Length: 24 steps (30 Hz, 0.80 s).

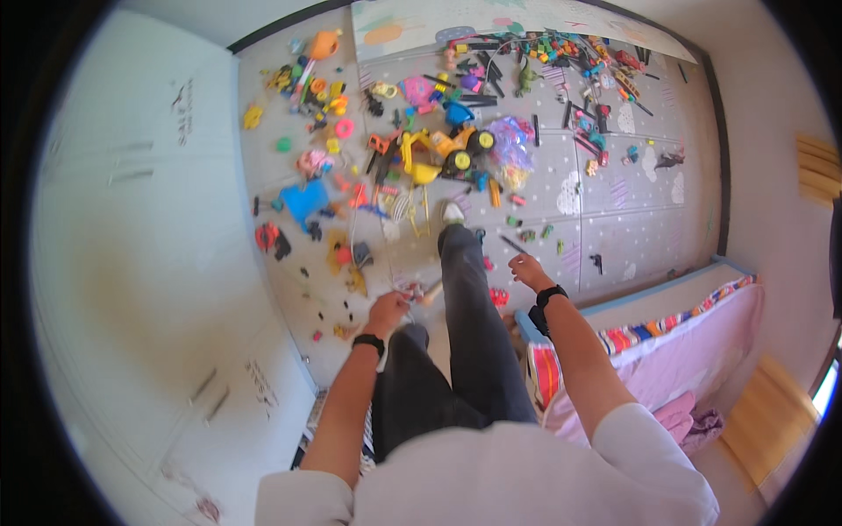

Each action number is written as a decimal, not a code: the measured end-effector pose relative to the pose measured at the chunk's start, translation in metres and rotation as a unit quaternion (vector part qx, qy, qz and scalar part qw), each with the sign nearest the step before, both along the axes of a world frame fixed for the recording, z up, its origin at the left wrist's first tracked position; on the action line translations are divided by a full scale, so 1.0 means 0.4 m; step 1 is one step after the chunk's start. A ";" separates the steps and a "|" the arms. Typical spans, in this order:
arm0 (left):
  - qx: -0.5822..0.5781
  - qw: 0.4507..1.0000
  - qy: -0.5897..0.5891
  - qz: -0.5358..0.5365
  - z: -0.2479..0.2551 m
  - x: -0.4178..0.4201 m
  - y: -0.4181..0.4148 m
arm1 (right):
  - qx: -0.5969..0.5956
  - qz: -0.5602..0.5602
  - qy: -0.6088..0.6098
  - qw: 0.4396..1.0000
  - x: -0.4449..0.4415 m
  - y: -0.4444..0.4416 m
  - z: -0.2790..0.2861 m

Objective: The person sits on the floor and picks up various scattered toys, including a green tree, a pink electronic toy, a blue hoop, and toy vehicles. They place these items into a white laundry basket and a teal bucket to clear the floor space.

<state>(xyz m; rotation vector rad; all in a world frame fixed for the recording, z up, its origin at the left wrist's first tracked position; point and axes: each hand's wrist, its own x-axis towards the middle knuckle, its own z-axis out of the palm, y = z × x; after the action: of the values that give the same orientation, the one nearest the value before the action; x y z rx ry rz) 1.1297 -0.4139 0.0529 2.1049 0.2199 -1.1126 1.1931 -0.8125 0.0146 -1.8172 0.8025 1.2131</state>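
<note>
My right hand (526, 269) is closed on one end of a thin dark stick (513, 244). Low at centre left, my left hand (388, 309) holds a small red and white thing (413, 291), too blurred to name. Close to it lies a pale stick-like piece (432, 293), partly behind my leg. Ahead of my front shoe, on the patterned mat, stands a yellow toy excavator (421, 158) with black wheels. A clear purple-tinted bag (510, 148) touches its right side. A blue plastic toy piece (306, 200) lies to the left, and a red toy (498, 297) is by my leg.
Many loose toys and black strips cover the far mat, among them a green toy dinosaur (526, 77) and coloured blocks (549, 47). A white cabinet (197, 263) stands along the left. On the right is a low bed (684, 329) with pink bedding and a blue frame edge.
</note>
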 end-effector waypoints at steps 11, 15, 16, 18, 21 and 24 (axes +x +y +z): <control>0.030 0.945 -0.245 0.217 -0.550 0.544 -0.432 | -0.185 0.553 -0.244 0.775 0.858 0.146 -0.559; 0.006 0.962 -0.164 0.219 -0.642 0.694 -0.477 | -0.158 0.512 -0.102 0.838 0.980 0.159 -0.673; 0.005 0.977 -0.129 0.171 -0.646 0.740 -0.496 | -0.067 0.485 -0.074 0.869 0.975 0.091 -0.750; 0.023 0.988 -0.107 0.109 -0.681 0.747 -0.479 | -0.084 0.468 -0.106 0.874 0.906 0.112 -0.772; 0.011 0.992 -0.098 0.083 -0.723 0.702 -0.424 | -0.127 0.429 -0.183 0.875 0.801 0.148 -0.738; -0.038 0.979 -0.179 0.089 -0.657 0.637 -0.402 | -0.108 0.335 -0.186 0.917 0.679 0.114 -0.726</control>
<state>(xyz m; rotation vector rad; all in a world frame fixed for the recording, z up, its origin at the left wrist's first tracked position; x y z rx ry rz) 1.3846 -0.5748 -0.2101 2.1263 0.1856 -0.6145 1.4645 -0.7670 -0.2757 -2.5257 0.0803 1.1392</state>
